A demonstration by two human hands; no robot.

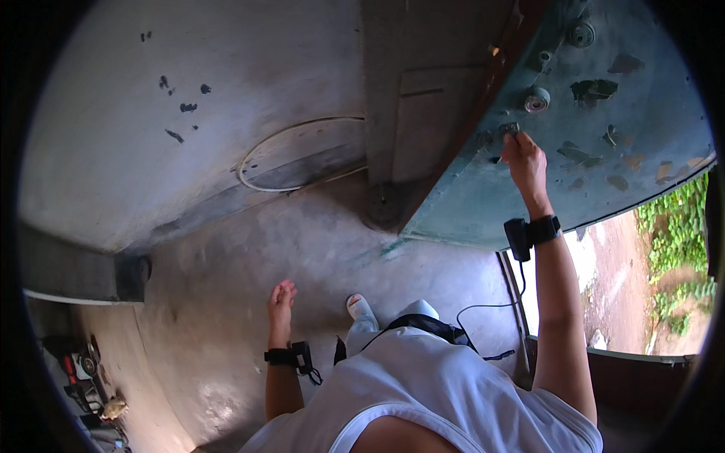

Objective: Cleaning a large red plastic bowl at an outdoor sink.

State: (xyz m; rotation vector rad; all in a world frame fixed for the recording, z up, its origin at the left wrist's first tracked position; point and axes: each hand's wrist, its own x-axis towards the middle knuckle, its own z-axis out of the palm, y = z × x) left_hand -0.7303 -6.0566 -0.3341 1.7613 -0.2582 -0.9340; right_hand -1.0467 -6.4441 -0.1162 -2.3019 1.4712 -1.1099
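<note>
A green metal door with peeling paint stands partly swung inward at the right. My right arm is stretched out to it, and my right hand is closed around a small metal latch on its surface. Most of the latch is hidden by my fingers. Just above it is a round door lock, with another round fitting higher up. My left hand hangs low over the floor, its fingers loosely bent and apart, holding nothing.
A pale wall with dark chipped spots fills the upper left. A thin white cable loops along its base. Bare concrete floor lies below. Through the doorway at the right, green plants show outside. Several dark objects lie at the lower left.
</note>
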